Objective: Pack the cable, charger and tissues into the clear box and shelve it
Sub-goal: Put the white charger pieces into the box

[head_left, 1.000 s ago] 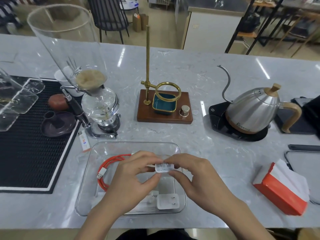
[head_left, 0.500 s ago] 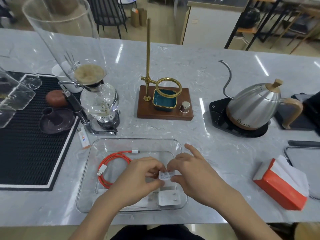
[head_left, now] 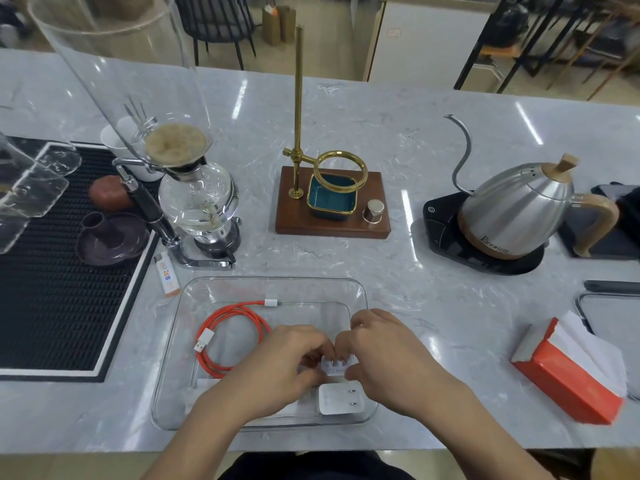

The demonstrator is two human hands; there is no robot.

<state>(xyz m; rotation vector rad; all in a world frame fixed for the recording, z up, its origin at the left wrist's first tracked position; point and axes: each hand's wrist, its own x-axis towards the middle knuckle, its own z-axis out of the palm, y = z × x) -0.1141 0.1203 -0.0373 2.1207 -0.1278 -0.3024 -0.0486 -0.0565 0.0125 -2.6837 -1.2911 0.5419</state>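
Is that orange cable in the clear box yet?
Yes, in. The orange cable lies coiled on the floor of the clear box, within its walls, left of both hands; neither hand touches it.

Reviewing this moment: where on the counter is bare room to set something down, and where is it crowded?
Bare marble lies between the clear box and the tissue pack, in front of the kettle. More lies behind the wooden stand. Crowded: the black mat and siphon brewer on the left; inside the box, both hands, cable and charger.
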